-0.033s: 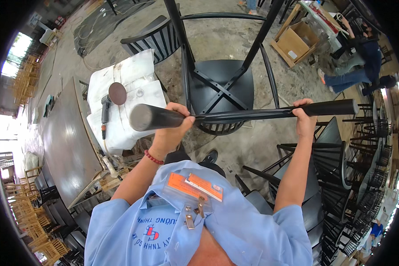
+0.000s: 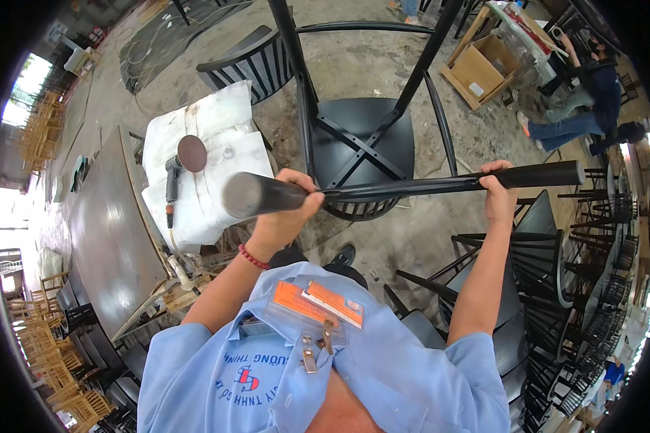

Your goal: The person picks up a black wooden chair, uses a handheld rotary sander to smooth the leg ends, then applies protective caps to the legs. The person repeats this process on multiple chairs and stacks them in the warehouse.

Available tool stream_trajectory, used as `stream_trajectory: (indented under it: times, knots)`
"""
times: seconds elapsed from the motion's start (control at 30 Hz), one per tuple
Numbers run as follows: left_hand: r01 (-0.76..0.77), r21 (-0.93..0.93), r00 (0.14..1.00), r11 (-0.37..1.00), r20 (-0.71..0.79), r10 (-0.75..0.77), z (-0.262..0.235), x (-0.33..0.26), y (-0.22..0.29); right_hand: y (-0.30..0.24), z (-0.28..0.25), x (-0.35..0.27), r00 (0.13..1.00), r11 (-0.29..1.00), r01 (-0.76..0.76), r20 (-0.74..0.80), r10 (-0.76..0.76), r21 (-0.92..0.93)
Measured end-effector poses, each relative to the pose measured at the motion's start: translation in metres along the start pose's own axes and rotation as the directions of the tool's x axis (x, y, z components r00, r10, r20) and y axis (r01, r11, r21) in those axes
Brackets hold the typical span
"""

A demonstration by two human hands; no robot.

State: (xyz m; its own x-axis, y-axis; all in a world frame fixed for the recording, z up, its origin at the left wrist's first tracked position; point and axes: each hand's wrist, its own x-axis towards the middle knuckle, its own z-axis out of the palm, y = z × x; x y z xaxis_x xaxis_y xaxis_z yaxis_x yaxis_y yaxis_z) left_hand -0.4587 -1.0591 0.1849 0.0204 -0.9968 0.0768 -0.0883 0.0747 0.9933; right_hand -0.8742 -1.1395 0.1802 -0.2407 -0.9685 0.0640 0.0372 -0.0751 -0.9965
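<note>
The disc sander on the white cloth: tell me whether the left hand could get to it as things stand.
Probably yes, once freed. The left hand grips a leg of the upturned black chair; the disc sander lies just to its left on the white cloth, with nothing standing between them.

Daylight flooded in from the blown-out openings at the far left, well beyond the long table point(image 2: 112, 238), whose top carried a dull sheen. The white cloth point(image 2: 209, 151) beside the table was bright, nearly glaring. Shadows on the concrete floor point(image 2: 368, 65) were soft. Edges bent strongly into a black rim. The near chair leg point(image 2: 256, 195) looked blurred.
</note>
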Motion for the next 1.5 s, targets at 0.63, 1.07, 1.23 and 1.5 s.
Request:
stream_trajectory:
  times: [0.63, 1.07, 1.23, 1.5]
  knots:
    - [-0.33, -0.084, 0.854, 0.94, 0.397, 0.335, -0.004, 0.03, -0.009, 0.015, 0.011, -0.005, 0.856, 0.986, -0.164, -0.502, 0.128, -0.028]
    - [-0.003, -0.066, 0.983, 0.998, 0.183, 0.015, -0.003, 0.084, 0.016, -0.041, 0.047, 0.086, 0.892, 0.987, -0.119, -0.448, 0.059, -0.108]
    - [-0.022, -0.022, 0.959, 1.0, 0.282, 0.027, -0.001, 0.096, 0.031, -0.034, 0.025, 0.078, 0.883, 0.991, -0.098, -0.467, 0.046, -0.089]
    - [-0.049, 0.018, 0.96, 0.999, 0.278, 0.042, -0.018, 0.08, 0.019, -0.016, 0.029, 0.021, 0.868, 0.992, -0.075, -0.497, 0.017, -0.098]
